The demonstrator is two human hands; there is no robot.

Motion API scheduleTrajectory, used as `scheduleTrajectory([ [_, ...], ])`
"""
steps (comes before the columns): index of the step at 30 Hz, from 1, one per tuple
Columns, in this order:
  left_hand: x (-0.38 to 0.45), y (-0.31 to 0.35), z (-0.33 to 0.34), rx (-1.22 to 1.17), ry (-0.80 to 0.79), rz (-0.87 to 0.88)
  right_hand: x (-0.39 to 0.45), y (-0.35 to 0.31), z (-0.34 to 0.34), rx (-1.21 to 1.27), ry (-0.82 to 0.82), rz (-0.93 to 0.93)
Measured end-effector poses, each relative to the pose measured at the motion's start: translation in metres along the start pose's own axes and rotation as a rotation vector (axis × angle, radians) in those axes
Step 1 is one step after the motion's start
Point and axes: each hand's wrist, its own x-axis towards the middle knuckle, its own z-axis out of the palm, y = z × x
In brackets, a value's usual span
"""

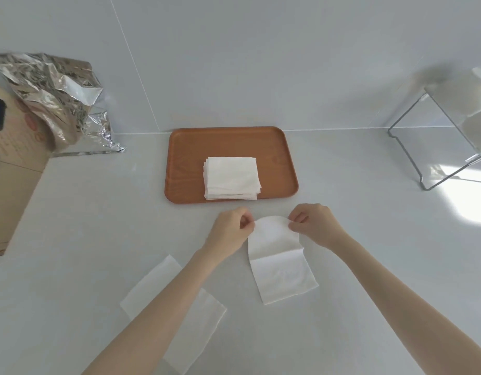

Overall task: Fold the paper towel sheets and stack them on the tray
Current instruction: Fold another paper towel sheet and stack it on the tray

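- Pinching the far corners of 1 paper towel sheet point(281, 263), the left hand point(228, 232) and the right hand point(313, 226) each held a corner between thumb and fingertips, fingers closed narrowly on the paper.
- The far half of that sheet was lifted off the white counter point(98, 226) and arched between the 2 hands, while its near half lay flat on the counter (a crease line ran across the middle).
- The sheet sat just in front of the brown tray point(185, 147), apart from its near rim.
- A stack of folded sheets point(232, 177) rested on the tray, toward its near edge and roughly centred, its edges slightly uneven.
- Another unfolded sheet point(150, 290) lay flat on the counter to the left, partly hidden under the left forearm.
- A cardboard box point(15, 174) with crumpled silver foil point(52, 96) stood at the far left, against the wall.
- A wire rack point(434, 147) holding something white stood at the far right; what it held was too blurred to tell.
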Motion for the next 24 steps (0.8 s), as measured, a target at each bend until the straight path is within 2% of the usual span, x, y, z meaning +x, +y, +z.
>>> scheduleTrajectory([
  [4,0.001,0.011,-0.044,-0.034,0.106,0.011,0.006,-0.041,-0.016,0.032,-0.008,-0.1],
  [9,-0.019,0.039,-0.091,-0.054,0.23,0.134,-0.019,-0.087,-0.041,0.096,0.098,-0.307],
  [14,-0.067,0.03,-0.089,-0.015,0.24,0.238,-0.056,-0.073,-0.021,0.049,0.159,-0.475],
  [18,-0.102,-0.01,-0.048,0.02,0.165,0.11,-0.076,-0.029,0.029,-0.1,0.108,-0.521],
  [24,-0.127,-0.037,-0.011,0.084,0.122,-0.068,-0.09,0.007,0.069,-0.171,0.015,-0.451],
])
